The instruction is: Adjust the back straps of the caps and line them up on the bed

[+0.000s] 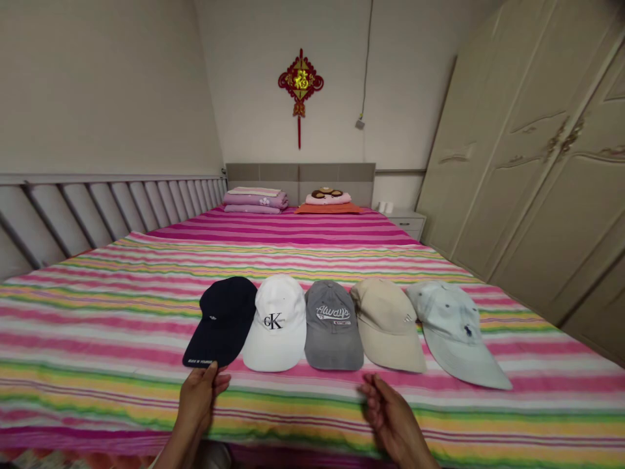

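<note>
Five caps in a row on striped pink, yellow and green bed sheet (97, 312). Left hand (198, 396) at brim of dark navy cotton cap (222, 322), leftmost; thumb touching brim edge, fingers loose, nothing gripped. Right hand (393, 420) open, curled slightly, just below grey cap (333, 326) and beige cap (388, 324); touching neither.
</note>
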A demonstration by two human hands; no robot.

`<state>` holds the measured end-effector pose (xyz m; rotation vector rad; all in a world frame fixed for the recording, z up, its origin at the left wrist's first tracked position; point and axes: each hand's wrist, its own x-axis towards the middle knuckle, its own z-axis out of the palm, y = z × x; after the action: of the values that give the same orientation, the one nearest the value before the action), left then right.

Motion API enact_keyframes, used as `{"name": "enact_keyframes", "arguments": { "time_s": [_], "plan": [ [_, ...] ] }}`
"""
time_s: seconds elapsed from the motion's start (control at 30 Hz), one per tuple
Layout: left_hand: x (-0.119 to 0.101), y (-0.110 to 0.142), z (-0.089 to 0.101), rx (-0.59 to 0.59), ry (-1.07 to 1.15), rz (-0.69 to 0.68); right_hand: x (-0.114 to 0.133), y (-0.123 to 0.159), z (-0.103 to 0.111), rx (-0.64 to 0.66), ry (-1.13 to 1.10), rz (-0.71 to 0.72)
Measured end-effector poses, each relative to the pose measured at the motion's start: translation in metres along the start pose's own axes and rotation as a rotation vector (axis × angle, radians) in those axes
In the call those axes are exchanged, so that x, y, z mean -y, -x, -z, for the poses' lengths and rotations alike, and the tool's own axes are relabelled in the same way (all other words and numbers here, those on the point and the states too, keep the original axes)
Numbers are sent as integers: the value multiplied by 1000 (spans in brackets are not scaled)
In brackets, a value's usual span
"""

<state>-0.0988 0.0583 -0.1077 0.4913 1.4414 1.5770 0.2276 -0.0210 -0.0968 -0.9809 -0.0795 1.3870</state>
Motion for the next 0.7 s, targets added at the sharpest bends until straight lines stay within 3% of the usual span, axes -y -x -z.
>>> {"name": "enact_keyframes", "arguments": {
  "time_s": [0.13, 0.27, 0.7],
  "plan": [
    [0, 1, -2, -21, -17, -1, 31, -3, 10, -134, -59, 84],
    [-2, 4, -4, -38, -27, 5, 52, -12, 13, -187, -87, 69],
    [-1, 1, -3, -26, -51, 7, 56, -19, 24, -249, -79, 189]
  ]
}}
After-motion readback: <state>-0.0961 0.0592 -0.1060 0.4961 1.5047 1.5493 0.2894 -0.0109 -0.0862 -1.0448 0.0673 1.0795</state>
